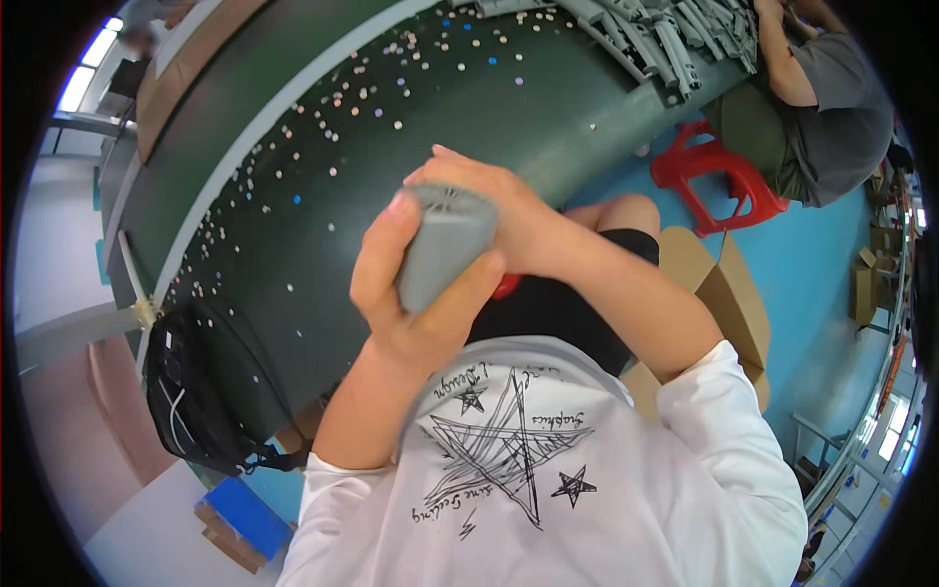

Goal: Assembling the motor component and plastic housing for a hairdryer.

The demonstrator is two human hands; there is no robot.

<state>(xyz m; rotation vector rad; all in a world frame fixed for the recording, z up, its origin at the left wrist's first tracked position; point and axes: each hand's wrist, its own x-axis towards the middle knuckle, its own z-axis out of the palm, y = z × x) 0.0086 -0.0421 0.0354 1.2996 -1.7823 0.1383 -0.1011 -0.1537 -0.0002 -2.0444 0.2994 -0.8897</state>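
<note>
Two bare hands of mine meet around one grey piece [445,256], smooth and hard-looking like moulded plastic, boxy with rounded corners, its far end marked by thin dark ribs or slots. My left hand [416,318] is clamped on it from the near side, one digit pressed along its left face and another angled across its right. My right hand [499,201] curls behind the far end with fingers bent; their contact is hidden, so I cannot tell whether they grip. My left forearm [357,416] rises steeply beneath that hand; my right forearm [631,293] slants in from the right, elbow bent. Left of and beyond both hands, the dark green table [313,274] is dotted with small round pellets [398,125], mostly pale, some blue. Farther past my right hand lies a heap of long, curved grey parts [670,44]. A soft black bag [201,391] sits left of my left hand; an open cardboard box [736,303] stands beyond my right forearm.
</note>
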